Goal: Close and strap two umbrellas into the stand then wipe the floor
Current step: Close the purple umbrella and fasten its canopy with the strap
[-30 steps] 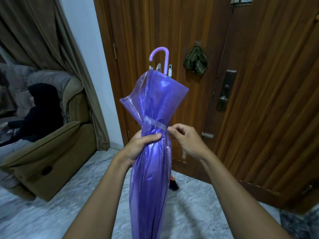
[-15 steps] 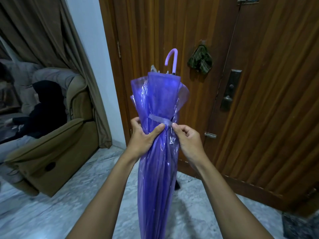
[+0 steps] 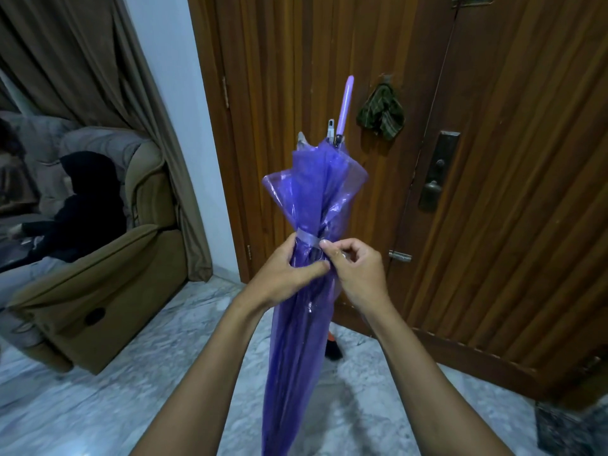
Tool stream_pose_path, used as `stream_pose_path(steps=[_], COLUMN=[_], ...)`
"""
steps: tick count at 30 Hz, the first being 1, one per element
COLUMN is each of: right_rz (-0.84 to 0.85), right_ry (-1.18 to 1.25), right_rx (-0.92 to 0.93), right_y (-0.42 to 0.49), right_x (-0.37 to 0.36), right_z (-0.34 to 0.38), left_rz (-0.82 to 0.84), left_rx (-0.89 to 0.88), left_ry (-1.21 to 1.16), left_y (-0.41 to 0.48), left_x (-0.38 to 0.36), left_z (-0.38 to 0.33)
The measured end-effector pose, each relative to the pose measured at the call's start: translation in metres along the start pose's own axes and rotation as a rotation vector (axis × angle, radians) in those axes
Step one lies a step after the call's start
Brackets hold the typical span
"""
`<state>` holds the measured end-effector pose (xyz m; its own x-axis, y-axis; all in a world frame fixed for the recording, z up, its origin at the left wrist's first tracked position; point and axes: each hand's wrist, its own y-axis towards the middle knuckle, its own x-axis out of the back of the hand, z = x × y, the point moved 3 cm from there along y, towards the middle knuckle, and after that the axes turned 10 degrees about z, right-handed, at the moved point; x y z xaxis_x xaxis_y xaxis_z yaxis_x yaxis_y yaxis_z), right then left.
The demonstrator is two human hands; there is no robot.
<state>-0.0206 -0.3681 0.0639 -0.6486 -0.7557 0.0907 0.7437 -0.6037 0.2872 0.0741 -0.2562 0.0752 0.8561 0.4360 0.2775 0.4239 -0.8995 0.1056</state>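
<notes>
The umbrella has turned, handle now edge-on; left hand grips it, right hand pinches its strap.

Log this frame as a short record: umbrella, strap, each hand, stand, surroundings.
umbrella: purple, folded, held upright, handle up
strap: wrapped round the canopy; fastened or not, cannot tell
left grip: holds the umbrella at the strap
right grip: pinches the strap's end
stand: not in view
surroundings: wooden door behind, green cloth hanging on it, armchair at left, marble floor
</notes>
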Motion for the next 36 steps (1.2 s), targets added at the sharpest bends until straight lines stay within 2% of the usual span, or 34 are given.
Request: stream_pose_path(steps=[2, 5, 10, 16, 19, 23, 26, 29, 33, 36], right_rz=[0.039, 0.142, 0.322, 0.231, 0.216, 0.217, 0.250, 0.198, 0.075, -0.027], right_ry=[-0.013, 0.007, 0.095, -0.005, 0.103, 0.178, 0.398, 0.402, 0.103, -0.032], right_rx=[0.005, -0.003, -0.028, -0.009, -0.083, -0.161, -0.217, -0.185, -0.071, -0.006], right_y=[-0.002, -0.001, -0.001, 0.007, 0.006, 0.001, -0.002, -0.002, 0.000, 0.001], right_x=[-0.001, 0.000, 0.004, 0.018, 0.015, 0.008, -0.001, -0.004, -0.002, -0.004], right_z=[0.005, 0.011, 0.013, 0.015, 0.011, 0.005, 0.001, 0.002, 0.006, 0.010], left_rz=[0.050, -0.010, -0.038, -0.039, -0.032, 0.016, 0.056, 0.070, -0.026, -0.091], left_rx=[-0.003, -0.002, -0.012, -0.019, -0.022, -0.032, -0.033, -0.033, 0.014, 0.026], left_ry=[0.014, 0.020, -0.122, -0.273, -0.431, -0.528, -0.579, -0.535, -0.296, -0.142], left_y=[-0.002, -0.003, -0.008, -0.013, -0.014, -0.019, -0.020, -0.020, -0.020, -0.021], left_x=[0.000, 0.002, 0.010, 0.007, 0.004, 0.004, 0.003, 0.005, 0.014, 0.012], left_z=[0.002, 0.003, 0.007, 0.011, 0.013, 0.013, 0.018, 0.019, 0.020, 0.016])
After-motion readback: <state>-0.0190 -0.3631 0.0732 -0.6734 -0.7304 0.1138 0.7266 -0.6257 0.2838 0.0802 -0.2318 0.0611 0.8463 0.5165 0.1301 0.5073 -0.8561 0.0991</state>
